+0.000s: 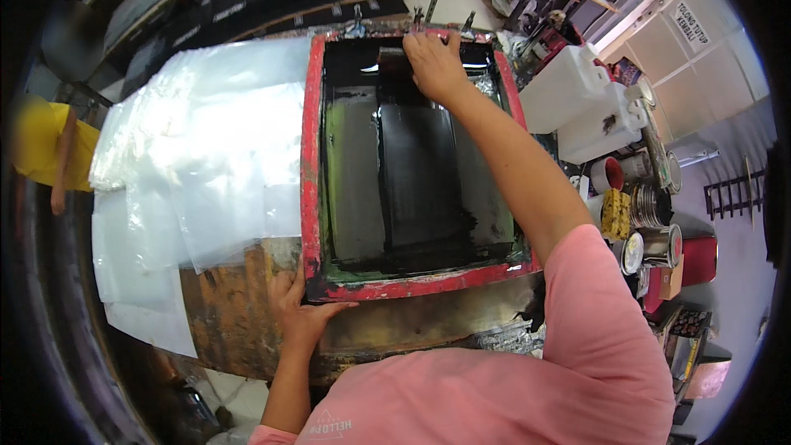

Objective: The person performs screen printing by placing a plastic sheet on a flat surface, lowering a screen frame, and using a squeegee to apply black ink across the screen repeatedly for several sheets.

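While a person in a pink shirt (494, 395) leans over a stained table (231, 305), both hands are at a red, paint-worn frame (311, 156) lying toward the right of it. Inside the frame is a dark panel (420, 173), smeared with glossy black, with a wide black band down its middle and a green tint along its left edge. The left hand (301, 309) is at the frame's near left corner, its thumb spread out along the near rail and its fingers bent up beside the corner. The right hand (435, 66) reaches across the panel to the far rail, fingers curled downward; whether it grips anything beneath is hidden. Metal clamps (358, 23) stand along the far side. Left of the frame, clear plastic sheets (222, 156) overlap across the table. To the right are white jugs (560, 86), a yellow sponge (615, 214) and several tins (659, 243). At far left, another person in yellow (49, 148) is partly visible.
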Demonstrator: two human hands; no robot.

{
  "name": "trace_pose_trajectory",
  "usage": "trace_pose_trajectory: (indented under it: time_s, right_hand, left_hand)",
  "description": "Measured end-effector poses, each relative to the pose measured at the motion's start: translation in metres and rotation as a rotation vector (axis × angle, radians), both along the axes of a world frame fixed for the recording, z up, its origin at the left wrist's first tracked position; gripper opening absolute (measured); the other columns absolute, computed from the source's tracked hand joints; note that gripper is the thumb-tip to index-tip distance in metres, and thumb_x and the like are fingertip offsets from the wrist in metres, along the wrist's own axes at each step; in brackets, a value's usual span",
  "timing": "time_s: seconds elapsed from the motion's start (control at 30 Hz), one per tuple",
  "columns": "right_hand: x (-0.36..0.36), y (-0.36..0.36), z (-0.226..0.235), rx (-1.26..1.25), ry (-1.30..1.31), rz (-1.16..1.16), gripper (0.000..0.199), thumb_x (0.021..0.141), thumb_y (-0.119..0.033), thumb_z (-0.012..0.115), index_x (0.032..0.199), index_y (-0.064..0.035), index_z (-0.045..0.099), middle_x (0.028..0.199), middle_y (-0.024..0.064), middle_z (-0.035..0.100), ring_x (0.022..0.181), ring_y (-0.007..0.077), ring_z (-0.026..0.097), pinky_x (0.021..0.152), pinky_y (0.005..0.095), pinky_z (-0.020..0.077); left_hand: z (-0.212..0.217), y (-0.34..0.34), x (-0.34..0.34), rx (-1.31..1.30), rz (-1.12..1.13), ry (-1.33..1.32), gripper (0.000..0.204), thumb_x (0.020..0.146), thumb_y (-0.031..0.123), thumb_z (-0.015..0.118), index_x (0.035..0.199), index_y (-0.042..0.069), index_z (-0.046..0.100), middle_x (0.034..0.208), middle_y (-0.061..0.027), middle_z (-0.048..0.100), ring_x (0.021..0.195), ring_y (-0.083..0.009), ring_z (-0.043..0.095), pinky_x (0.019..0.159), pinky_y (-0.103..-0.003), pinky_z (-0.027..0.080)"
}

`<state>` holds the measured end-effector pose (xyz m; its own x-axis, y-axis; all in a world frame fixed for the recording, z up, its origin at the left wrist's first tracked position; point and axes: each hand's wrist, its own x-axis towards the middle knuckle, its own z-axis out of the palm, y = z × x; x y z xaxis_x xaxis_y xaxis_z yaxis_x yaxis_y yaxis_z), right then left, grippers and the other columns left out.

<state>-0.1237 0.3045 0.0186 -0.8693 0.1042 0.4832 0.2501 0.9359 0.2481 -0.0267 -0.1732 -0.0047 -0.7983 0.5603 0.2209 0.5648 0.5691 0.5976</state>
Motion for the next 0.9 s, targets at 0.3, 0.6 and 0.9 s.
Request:
trace_pose_trajectory:
  time_s: [0.3, 0.6, 0.9]
  right_hand:
    - [0.104, -0.098, 0.019, -0.115, -0.157, 0.014, 0.029, 0.087, -0.006, 0.065, 0.114, -0.0102, 0.056, 0.106, 0.0050, 0.061, 0.105, 0.0269, 0.062, 0.095, 0.0551, 0.0401]
    - [0.218, -0.191, 0.045, -0.243, -0.271, 0.024, 0.024, 0.089, -0.010, 0.065, 0.111, -0.0089, 0.055, 0.105, 0.0081, 0.061, 0.103, 0.0306, 0.061, 0.093, 0.0528, 0.0397]
    - [0.220, -0.211, 0.183, -0.187, 0.103, -0.048, 0.047, 0.081, -0.044, 0.076, 0.107, -0.0079, 0.060, 0.104, 0.0121, 0.060, 0.108, 0.0335, 0.058, 0.101, 0.0562, 0.0353]
  left_hand:
    - [0.005, -0.002, 0.005, -0.005, -0.003, -0.014, 0.093, 0.044, 0.032, 0.104, 0.123, -0.004, 0.071, 0.094, -0.0102, 0.052, 0.091, -0.0296, 0.055, 0.082, -0.041, 0.048]
    - [0.002, 0.005, 0.006, 0.100, 0.022, -0.045, 0.088, 0.050, 0.034, 0.105, 0.123, -0.003, 0.073, 0.100, -0.0086, 0.062, 0.096, -0.0266, 0.061, 0.086, -0.041, 0.051]
    - [0.092, 0.052, -0.005, 0.941, -0.122, -0.390, 0.106, 0.076, 0.026, 0.098, 0.160, -0.002, 0.040, 0.140, -0.0141, 0.060, 0.126, -0.0249, 0.058, 0.111, -0.041, 0.046]
